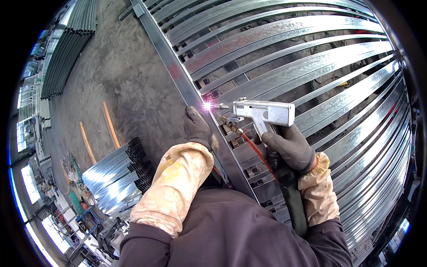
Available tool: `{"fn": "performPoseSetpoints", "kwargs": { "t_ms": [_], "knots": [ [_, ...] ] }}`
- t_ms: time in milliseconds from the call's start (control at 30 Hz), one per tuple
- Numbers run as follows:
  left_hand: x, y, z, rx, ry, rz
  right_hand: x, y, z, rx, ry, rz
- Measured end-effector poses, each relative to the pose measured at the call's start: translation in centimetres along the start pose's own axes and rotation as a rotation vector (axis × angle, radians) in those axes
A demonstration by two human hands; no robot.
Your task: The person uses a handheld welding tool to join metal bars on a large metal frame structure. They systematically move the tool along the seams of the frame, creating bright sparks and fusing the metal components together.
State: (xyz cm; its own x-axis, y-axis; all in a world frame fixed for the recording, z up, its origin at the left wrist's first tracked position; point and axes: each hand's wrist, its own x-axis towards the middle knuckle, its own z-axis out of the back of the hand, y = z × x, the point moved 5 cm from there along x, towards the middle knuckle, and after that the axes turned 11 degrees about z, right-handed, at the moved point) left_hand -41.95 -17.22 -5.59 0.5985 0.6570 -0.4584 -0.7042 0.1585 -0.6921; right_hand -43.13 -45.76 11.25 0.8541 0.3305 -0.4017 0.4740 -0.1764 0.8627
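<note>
My right hand (293,149), in a dark glove, grips the handle of a silver handheld welding gun (269,111). The gun points left, and its nozzle meets a long galvanized steel rail (175,69) at a bright pinkish-white glow (207,106). Just below that glow, my gloved left hand (197,127) is closed at the outer edge of the same rail; its fingertips are partly hidden. An orange hose (258,153) and a thick dark cable sleeve (293,200) run from the gun down past my right wrist.
Parallel galvanized bars (284,53) stretch right from the rail, with gaps between them. On the concrete floor at left lie a bundle of steel channels (118,171) and two wooden strips (111,124). Another stack of long tubes (66,58) is at the far left.
</note>
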Motion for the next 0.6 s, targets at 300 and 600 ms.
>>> {"fn": "performPoseSetpoints", "kwargs": {
  "t_ms": [300, 600],
  "knots": [
    [0.18, 0.24, -0.14, 0.017, -0.021, 0.018, -0.23, 0.18, 0.0, 0.004, 0.014, -0.04],
    [-0.09, -0.19, -0.1, 0.03, -0.016, -0.008, -0.74, 0.52, 0.08, 0.049, -0.028, 0.011]
  ]
}}
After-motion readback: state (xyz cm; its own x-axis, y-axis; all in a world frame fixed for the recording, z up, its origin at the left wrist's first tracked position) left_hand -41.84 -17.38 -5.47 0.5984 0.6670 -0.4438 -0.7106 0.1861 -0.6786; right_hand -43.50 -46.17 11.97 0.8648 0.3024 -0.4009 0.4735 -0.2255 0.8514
